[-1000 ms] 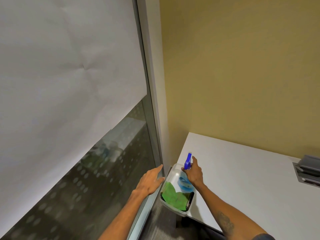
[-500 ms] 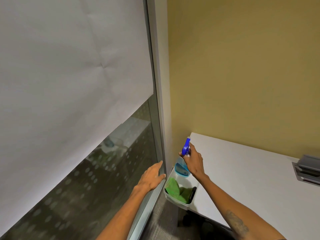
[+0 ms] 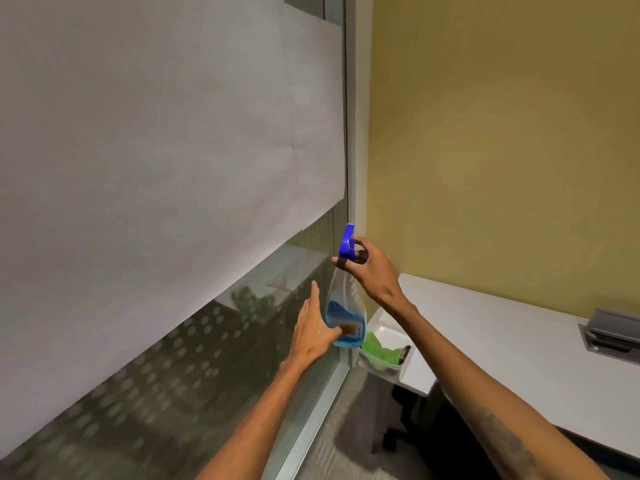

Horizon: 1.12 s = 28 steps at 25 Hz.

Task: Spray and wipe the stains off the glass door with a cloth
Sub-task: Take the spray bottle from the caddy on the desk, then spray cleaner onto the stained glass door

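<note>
My right hand grips the neck of a clear spray bottle with a blue trigger head and blue liquid, held upright in the air beside the glass door. My left hand is open, fingers together, with its thumb touching the lower part of the bottle. A green cloth lies in a clear plastic bin on the table corner, below and right of the bottle. White paper covers the upper glass; the lower glass has a dotted pattern.
A white table stands at the right against a yellow wall. A grey cable box is set in the table at the far right. The door's metal frame runs up beside the bottle. Grey carpet lies below.
My right hand has lifted the spray bottle up out of the bin and toward the glass. My left hand rose from the door frame to touch the bottle's lower part.
</note>
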Each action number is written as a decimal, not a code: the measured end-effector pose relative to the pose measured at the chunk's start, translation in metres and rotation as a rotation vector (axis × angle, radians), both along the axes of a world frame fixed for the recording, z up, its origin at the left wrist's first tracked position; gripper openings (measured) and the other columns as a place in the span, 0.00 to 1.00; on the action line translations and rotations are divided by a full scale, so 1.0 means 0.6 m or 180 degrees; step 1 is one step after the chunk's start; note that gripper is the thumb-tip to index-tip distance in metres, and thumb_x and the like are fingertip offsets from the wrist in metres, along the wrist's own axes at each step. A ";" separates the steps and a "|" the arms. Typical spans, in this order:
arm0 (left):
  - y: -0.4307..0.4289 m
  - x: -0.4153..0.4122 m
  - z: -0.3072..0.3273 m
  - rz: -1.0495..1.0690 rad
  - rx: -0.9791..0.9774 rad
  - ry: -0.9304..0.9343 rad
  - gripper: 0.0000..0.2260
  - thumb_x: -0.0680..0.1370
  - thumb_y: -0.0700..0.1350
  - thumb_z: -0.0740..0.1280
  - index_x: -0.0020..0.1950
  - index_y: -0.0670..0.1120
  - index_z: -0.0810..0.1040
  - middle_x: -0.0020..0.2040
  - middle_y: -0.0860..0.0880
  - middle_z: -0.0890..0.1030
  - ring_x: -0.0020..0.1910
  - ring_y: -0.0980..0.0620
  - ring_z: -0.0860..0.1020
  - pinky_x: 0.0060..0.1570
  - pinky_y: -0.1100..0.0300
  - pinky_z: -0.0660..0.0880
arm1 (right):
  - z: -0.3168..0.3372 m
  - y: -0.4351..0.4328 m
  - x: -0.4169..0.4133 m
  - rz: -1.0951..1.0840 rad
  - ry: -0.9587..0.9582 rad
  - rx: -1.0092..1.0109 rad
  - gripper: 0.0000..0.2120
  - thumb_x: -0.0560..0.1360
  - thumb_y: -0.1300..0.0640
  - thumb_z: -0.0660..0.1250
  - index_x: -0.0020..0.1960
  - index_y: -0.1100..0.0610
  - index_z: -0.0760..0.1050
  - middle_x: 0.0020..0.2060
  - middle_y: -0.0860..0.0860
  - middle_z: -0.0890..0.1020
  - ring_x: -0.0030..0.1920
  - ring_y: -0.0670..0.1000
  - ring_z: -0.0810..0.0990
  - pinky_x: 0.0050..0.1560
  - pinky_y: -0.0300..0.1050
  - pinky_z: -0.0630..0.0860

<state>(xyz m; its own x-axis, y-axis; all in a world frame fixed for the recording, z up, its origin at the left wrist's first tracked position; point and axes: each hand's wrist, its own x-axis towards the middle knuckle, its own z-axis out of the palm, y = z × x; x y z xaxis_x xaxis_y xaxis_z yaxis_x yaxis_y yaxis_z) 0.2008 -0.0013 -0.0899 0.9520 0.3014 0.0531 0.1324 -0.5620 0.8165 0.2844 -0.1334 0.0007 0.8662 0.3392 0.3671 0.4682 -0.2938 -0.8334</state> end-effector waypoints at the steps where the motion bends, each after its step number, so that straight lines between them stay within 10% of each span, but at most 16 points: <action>1: 0.003 -0.042 0.010 0.0084 -0.0215 -0.0115 0.59 0.69 0.53 0.80 0.84 0.55 0.39 0.85 0.48 0.53 0.83 0.43 0.54 0.78 0.34 0.58 | 0.018 0.007 -0.047 0.0073 -0.0006 0.0077 0.31 0.74 0.47 0.76 0.73 0.56 0.72 0.52 0.49 0.82 0.50 0.48 0.80 0.44 0.32 0.73; 6: 0.031 -0.243 0.049 0.0434 -0.0438 -0.0505 0.61 0.65 0.49 0.83 0.84 0.55 0.42 0.82 0.42 0.61 0.78 0.38 0.67 0.71 0.38 0.70 | 0.089 0.041 -0.268 0.0578 0.0159 0.0421 0.33 0.72 0.48 0.78 0.73 0.56 0.71 0.62 0.58 0.83 0.60 0.55 0.83 0.63 0.55 0.81; 10: 0.052 -0.392 0.081 0.0568 -0.0149 -0.1150 0.61 0.64 0.48 0.84 0.83 0.56 0.43 0.82 0.44 0.61 0.75 0.43 0.71 0.71 0.43 0.74 | 0.145 0.062 -0.406 0.0923 0.0145 0.0558 0.34 0.71 0.46 0.79 0.72 0.55 0.72 0.57 0.53 0.84 0.53 0.49 0.85 0.57 0.47 0.84; 13: 0.050 -0.498 0.109 0.0634 -0.0170 -0.1544 0.61 0.64 0.52 0.84 0.81 0.65 0.42 0.80 0.58 0.60 0.73 0.58 0.70 0.71 0.50 0.74 | 0.194 0.074 -0.501 0.1098 0.0137 0.0687 0.33 0.71 0.47 0.80 0.71 0.55 0.74 0.53 0.52 0.86 0.47 0.46 0.87 0.46 0.37 0.83; 18: 0.022 -0.660 0.156 0.0992 0.0018 -0.1758 0.63 0.61 0.54 0.84 0.81 0.67 0.42 0.71 0.84 0.47 0.67 0.85 0.58 0.67 0.71 0.65 | 0.242 0.068 -0.660 0.1227 0.0033 0.0755 0.30 0.70 0.45 0.80 0.68 0.53 0.77 0.48 0.50 0.88 0.46 0.50 0.87 0.54 0.52 0.85; 24: -0.050 -0.889 0.189 0.1439 0.0496 -0.1671 0.61 0.62 0.59 0.81 0.83 0.62 0.43 0.80 0.66 0.54 0.77 0.66 0.57 0.74 0.59 0.59 | 0.260 0.038 -0.866 0.1349 -0.0065 0.0801 0.22 0.73 0.45 0.76 0.60 0.56 0.77 0.59 0.52 0.73 0.54 0.52 0.81 0.60 0.55 0.81; 28: -0.078 -1.030 0.197 0.1723 0.0795 -0.1700 0.59 0.63 0.59 0.80 0.84 0.57 0.44 0.78 0.73 0.50 0.76 0.71 0.56 0.74 0.64 0.57 | 0.268 0.048 -1.000 0.1741 0.0392 0.1155 0.12 0.75 0.50 0.74 0.51 0.57 0.78 0.51 0.51 0.79 0.48 0.51 0.80 0.56 0.49 0.77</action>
<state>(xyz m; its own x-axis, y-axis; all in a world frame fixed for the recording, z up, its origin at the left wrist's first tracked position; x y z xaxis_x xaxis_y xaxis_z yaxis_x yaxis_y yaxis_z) -0.4172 -0.0481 0.0284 0.5038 0.6333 0.5875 0.0657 -0.7062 0.7050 -0.3155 -0.1048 0.1613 0.6473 0.6152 0.4502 0.3651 0.2682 -0.8915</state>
